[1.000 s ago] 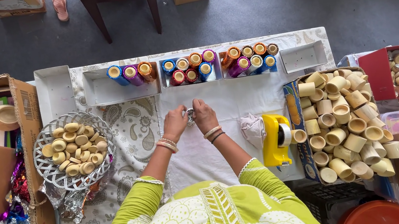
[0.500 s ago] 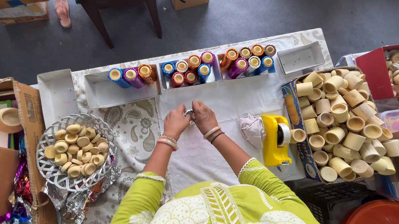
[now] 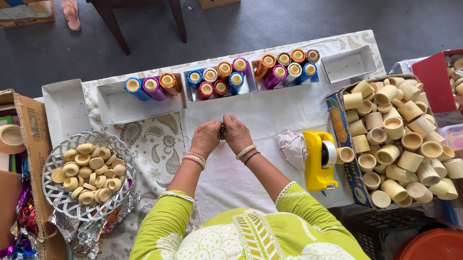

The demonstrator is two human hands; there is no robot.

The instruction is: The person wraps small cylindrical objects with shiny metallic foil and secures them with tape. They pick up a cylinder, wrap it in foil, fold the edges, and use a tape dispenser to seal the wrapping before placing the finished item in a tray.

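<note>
My left hand (image 3: 206, 138) and my right hand (image 3: 237, 133) meet over the middle of the white cloth (image 3: 276, 113), fingertips pinched together on a small dark piece (image 3: 222, 131) between them. What the piece is I cannot tell. Both wrists wear bangles and my sleeves are lime green. Just beyond my hands stand white trays (image 3: 118, 108) holding foil-wrapped cylinders (image 3: 220, 79) in blue, purple, orange and red.
A wire basket (image 3: 53, 194) of round wooden lids sits to the left over crumpled foil. On the right lie a yellow tape dispenser (image 3: 319, 160), a box (image 3: 336, 106) heaped with bare wooden cups, a red box (image 3: 432, 81) of small caps, and a crumpled cloth (image 3: 291, 147).
</note>
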